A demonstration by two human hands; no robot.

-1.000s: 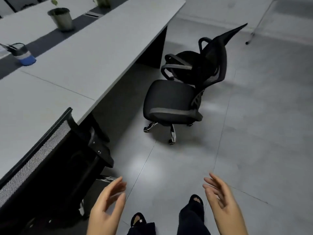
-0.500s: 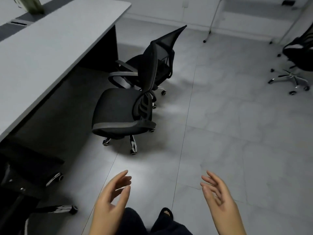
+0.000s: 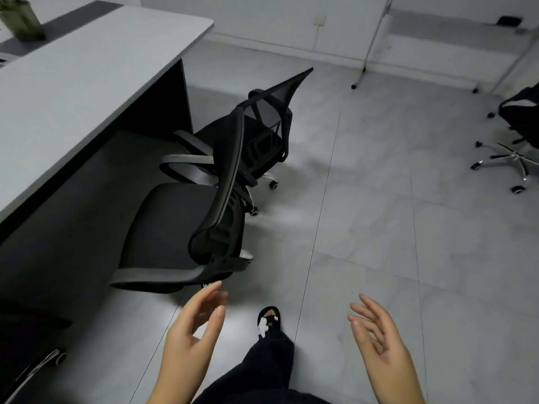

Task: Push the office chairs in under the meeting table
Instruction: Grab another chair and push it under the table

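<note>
A black mesh office chair [image 3: 175, 228] stands out on the floor beside the grey meeting table [image 3: 73, 83], its seat facing the table and its backrest toward me. A second black chair [image 3: 262, 135] stands just behind it near the table's end. My left hand [image 3: 192, 336] is open, its fingertips just short of the near chair's seat edge. My right hand [image 3: 379, 339] is open too, over bare floor to the right. Neither hand touches a chair.
Another chair's wheeled base [image 3: 35, 365] shows at the bottom left under the table. A further black chair [image 3: 519, 132] stands at the far right. A plant pot [image 3: 22, 21] sits on the table. White stand legs [image 3: 361, 74] rest near the back wall. My foot [image 3: 268, 319] is forward.
I have walked closer to the two chairs, which now look larger and nearer. Both hands stay raised and open, the left one now almost at the near chair's seat.
</note>
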